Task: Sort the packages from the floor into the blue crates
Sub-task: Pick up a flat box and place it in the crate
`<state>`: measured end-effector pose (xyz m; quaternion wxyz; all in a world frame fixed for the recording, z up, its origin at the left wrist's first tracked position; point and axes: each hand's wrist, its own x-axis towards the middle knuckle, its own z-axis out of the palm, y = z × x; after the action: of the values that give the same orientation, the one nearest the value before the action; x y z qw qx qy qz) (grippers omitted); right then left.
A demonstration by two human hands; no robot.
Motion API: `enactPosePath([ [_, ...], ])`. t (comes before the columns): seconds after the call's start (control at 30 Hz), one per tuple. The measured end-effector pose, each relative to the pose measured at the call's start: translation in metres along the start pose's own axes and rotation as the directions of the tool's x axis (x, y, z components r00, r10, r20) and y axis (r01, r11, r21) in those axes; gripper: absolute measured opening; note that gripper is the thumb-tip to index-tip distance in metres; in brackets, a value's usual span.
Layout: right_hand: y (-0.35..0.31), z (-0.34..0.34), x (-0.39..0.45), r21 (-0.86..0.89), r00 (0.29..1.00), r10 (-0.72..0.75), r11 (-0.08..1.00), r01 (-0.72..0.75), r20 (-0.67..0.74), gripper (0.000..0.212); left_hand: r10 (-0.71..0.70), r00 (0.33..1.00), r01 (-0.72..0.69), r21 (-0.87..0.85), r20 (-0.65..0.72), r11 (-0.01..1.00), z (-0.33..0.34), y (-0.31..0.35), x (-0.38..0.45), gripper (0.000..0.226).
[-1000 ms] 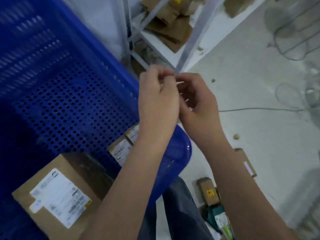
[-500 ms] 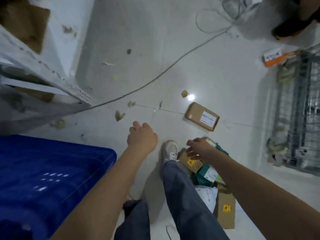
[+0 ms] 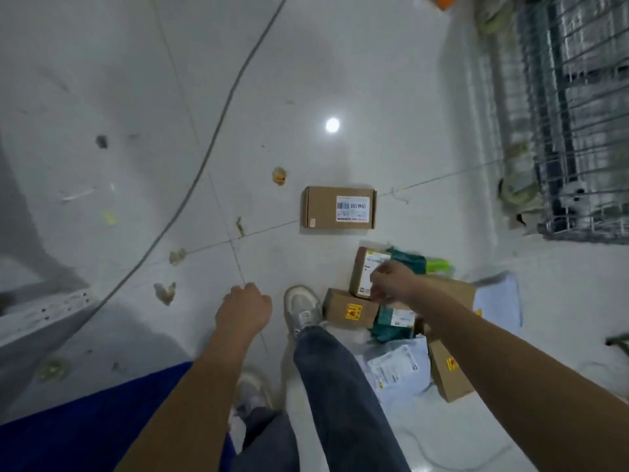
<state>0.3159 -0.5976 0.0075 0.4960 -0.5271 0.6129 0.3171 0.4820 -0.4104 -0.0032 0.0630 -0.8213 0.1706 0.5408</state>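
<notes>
- Blue plastic, the crate (image 3: 85, 430) sits lowest and farthest left, under the left forearm; only its rim and a wall show, so what lies inside cannot be told.
- A grey shelf leg (image 3: 44, 318) stands left of the left hand, and a cable (image 3: 204, 165) runs across the floor (image 3: 102, 80) beyond it, with paper scraps (image 3: 165, 292) strewn just off that hand.
- The left hand (image 3: 243, 310) hangs over bare floor, fingers curled under, holding nothing that shows.
- A shoe (image 3: 301, 308) stands between the two hands.
- A lone box (image 3: 338, 207) lies flat, label up, beyond both hands and apart from the rest.
- The right hand (image 3: 391, 281) is down on the pile, fingers curled at the edge of a small labelled box (image 3: 366, 270); motion blur hides whether the grip is made, so I cannot tell.
- Beside and under that hand lie a box with a yellow sticker (image 3: 350, 310), a green pouch (image 3: 391, 323), white mailers (image 3: 394, 366) and a second stickered box (image 3: 449, 373) beneath the right forearm.
- Judged from this, sorting is midway at best: at least half a dozen packages are left on the floor.
- A wire cage (image 3: 578, 114) stands far right of the right hand, clear of the reach.
- The pile is overlapped, so lifting one piece may drag its neighbours; the cable and the person's own feet lie in the path back to the crate.
</notes>
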Motion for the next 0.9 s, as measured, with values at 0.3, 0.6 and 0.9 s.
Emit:
enactPosePath([
  [0.3,-0.032,-0.016,0.100,0.011,0.982,-0.070,0.997,0.073,-0.173,0.023,0.180,0.974,-0.091,-0.485,0.141,0.870,-0.017,0.069,0.113,0.039],
  [0.6,-0.002,-0.001,0.238,0.059,0.946,0.004,0.998,0.016,-0.323,0.046,0.099,0.969,0.078,-0.667,0.224,0.741,0.025,0.083,0.262,0.046],
  [0.9,0.004,0.001,0.307,0.356,0.946,0.058,0.932,0.063,-0.320,0.053,0.193,0.976,-0.082,-0.647,0.102,0.758,0.053,0.112,0.330,0.042],
])
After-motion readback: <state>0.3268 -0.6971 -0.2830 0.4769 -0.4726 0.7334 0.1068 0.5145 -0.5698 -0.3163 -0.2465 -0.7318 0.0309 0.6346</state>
